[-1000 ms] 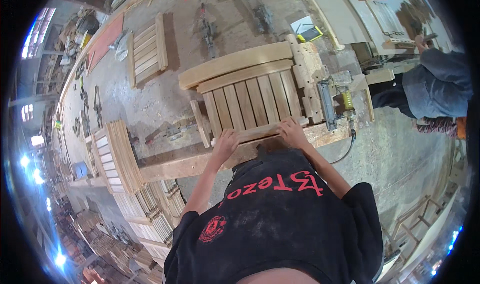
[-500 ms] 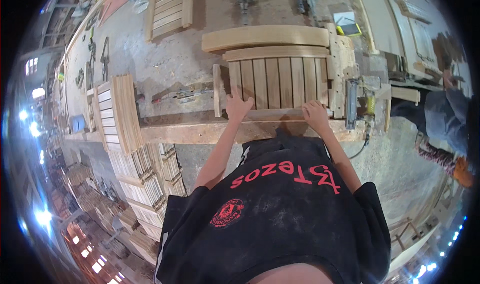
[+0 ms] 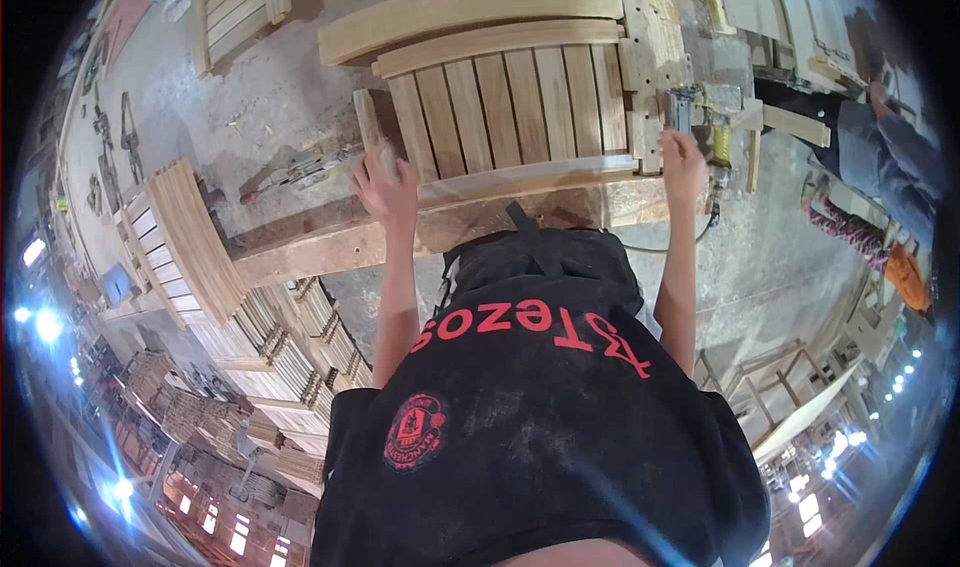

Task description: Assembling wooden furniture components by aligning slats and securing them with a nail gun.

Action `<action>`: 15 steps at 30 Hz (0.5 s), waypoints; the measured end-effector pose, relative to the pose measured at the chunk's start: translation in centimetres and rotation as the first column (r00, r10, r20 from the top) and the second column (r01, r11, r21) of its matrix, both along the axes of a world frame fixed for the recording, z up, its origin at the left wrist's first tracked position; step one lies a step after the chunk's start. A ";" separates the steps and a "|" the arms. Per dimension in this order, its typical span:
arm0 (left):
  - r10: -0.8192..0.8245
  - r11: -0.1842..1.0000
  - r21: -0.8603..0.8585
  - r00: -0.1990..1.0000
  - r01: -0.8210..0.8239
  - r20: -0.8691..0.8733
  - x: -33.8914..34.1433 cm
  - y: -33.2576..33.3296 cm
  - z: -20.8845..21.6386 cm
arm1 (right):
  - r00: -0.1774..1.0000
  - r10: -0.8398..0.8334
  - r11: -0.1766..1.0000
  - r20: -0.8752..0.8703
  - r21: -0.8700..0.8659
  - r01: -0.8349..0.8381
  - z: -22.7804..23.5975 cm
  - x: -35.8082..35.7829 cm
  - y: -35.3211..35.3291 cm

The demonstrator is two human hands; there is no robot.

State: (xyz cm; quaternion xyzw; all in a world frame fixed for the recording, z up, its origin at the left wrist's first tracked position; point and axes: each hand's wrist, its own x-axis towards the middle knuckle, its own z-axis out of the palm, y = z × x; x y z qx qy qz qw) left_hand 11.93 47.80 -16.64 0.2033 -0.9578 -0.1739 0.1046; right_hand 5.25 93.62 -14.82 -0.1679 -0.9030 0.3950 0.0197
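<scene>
A slatted wooden panel lies on the bench in front of me, with rails along its far and near edges. At its left end, my left hand is bent round the near end of a short wooden strip, partly covering it. My right hand is off the panel, its fingers curled at the near end of a grey metal fixture mounted at the bench's right end. Whether those fingers grip part of the fixture is hidden. A thick curved wooden board lies beyond the panel.
A drilled wooden block borders the panel's right end. Slatted panels stand stacked on the left; another slatted panel lies at the far left. Hand tools rest on the bench. Another person's clothed body shows at right.
My view has shifted. My right hand left the panel's near rail and moved right to the metal fixture. My left hand moved left, from the slats to the short strip.
</scene>
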 end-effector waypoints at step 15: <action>0.128 0.986 0.097 0.989 -0.135 0.072 -10.5 9.4 -5.7 | 0.784 0.585 0.760 -0.208 -0.199 -0.619 8.5 -24.8 -19.1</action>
